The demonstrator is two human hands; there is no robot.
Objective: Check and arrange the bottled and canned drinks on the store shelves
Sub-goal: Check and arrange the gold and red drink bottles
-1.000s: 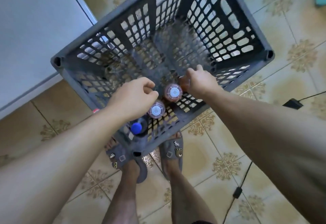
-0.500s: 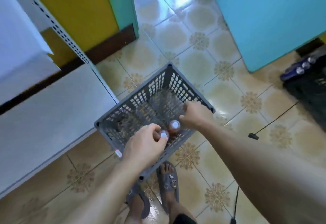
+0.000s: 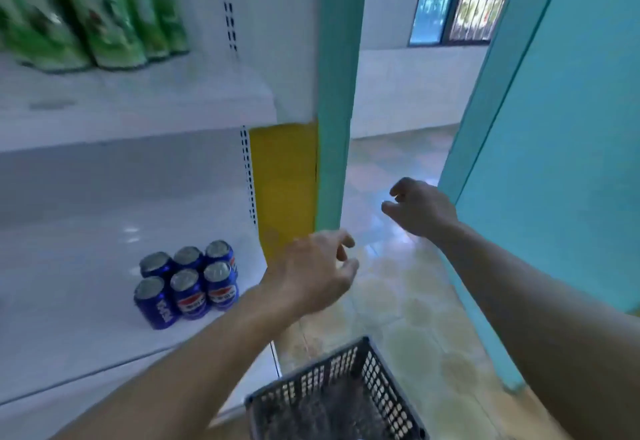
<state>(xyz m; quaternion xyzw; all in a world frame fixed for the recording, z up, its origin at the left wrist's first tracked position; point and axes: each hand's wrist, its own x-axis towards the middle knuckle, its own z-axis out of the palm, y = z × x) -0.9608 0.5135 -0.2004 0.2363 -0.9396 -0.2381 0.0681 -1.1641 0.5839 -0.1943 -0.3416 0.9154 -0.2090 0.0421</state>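
Above the blue cans (image 3: 188,284), the green bottles (image 3: 104,17) are smeared by blur and cut off at the top edge. I cannot read the cans' labels. Lower right of the cans, the basket (image 3: 329,377) runs off the bottom edge, its contents unseen.

A small shop: white slotted shelving (image 3: 138,107) stocked with blue cans (image 3: 187,284) (green bottles (image 3: 104,14) above).

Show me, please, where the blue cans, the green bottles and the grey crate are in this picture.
blue cans (image 3: 188,296): head view, on the label of the front middle can.
green bottles (image 3: 110,24): head view, on the body of one bottle.
grey crate (image 3: 330,368): head view, on its far lattice wall.
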